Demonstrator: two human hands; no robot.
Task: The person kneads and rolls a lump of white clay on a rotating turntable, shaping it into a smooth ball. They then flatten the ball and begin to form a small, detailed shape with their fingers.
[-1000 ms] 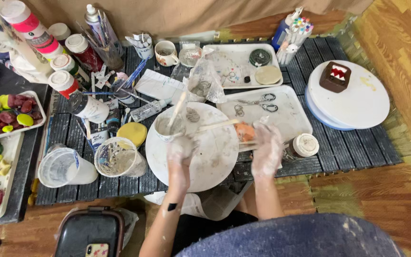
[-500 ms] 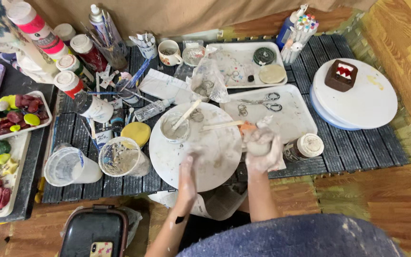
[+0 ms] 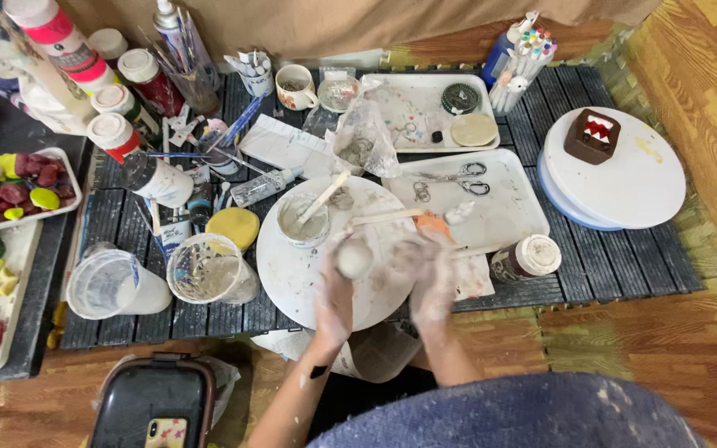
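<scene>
Over the round white board, two clay-dusted hands.
Left hand pinches a small white ball; right hand curled loosely, blurred.

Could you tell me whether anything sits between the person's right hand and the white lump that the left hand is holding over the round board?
Nothing visible does. The left hand holds the white lump above the round board, and the right hand is just beside it with only a bare stretch of board between them. The small cup stands farther back.
</scene>
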